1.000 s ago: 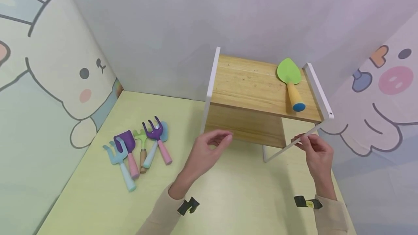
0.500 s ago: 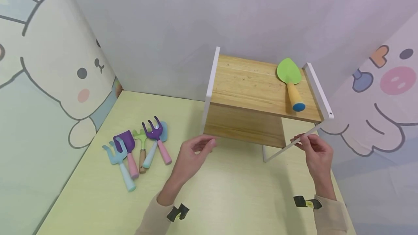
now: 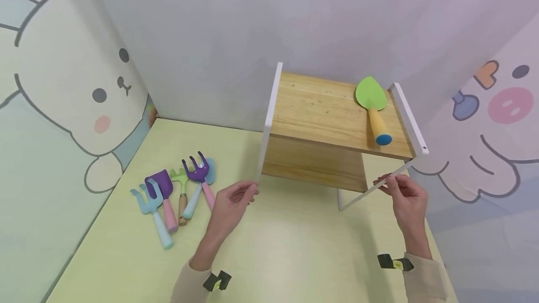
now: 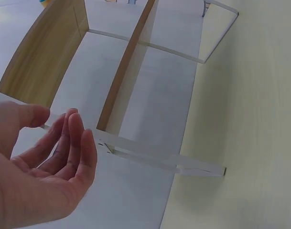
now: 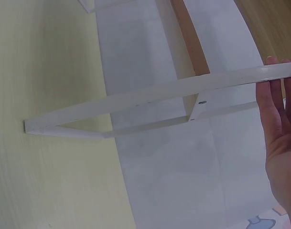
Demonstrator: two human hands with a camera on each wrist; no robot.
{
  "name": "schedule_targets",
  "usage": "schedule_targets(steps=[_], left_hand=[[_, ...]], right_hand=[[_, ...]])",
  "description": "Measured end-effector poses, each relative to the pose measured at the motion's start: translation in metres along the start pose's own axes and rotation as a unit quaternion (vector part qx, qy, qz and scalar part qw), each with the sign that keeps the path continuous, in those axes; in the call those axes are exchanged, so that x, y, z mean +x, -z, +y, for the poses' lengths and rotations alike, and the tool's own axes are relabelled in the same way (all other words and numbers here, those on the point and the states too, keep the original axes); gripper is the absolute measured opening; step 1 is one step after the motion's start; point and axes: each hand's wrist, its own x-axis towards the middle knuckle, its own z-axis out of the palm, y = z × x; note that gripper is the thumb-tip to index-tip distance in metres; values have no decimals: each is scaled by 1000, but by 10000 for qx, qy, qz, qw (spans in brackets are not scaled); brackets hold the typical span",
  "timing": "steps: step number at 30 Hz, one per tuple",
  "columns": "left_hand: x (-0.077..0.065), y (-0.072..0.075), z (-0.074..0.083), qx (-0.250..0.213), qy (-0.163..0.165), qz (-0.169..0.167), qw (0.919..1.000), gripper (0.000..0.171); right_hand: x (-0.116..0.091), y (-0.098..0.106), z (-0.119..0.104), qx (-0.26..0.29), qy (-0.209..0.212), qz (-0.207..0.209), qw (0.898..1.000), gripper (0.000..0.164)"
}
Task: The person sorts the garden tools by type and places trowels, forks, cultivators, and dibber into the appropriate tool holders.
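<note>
A small two-tier shelf [image 3: 337, 111] has wooden boards and a white frame. My right hand [image 3: 409, 200] pinches its slanting right front leg [image 5: 135, 95], with the thumb on the near side and fingers behind. My left hand [image 3: 231, 205] is at the lower end of the left front leg [image 3: 264, 153]. In the left wrist view, the fingers of the left hand [image 4: 49, 162] are loosely bent, thumb apart from them, with the white bar [image 4: 155, 150] beside them. Whether they touch it I cannot tell. On the top board lies a trowel [image 3: 372, 102] with a green blade and yellow handle.
Left on the pale yellow table [image 3: 294, 256] lie several toy garden tools: a light blue fork [image 3: 156, 214], a purple shovel [image 3: 162, 185], a green rake [image 3: 182, 186] and a purple fork [image 3: 200, 170]. A grey wall stands behind the shelf; cartoon-printed walls flank both sides.
My left hand has moved left and slightly down, from in front of the lower board to the left front leg. The right hand stays on its leg.
</note>
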Motion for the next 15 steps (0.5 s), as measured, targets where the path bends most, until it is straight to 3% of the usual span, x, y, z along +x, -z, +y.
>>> schedule_targets(steps=[15], left_hand=[[0,27,-35,156,387,911,9950,21]], right_hand=[[-1,1,-1,-163,-156,42,9997,13]])
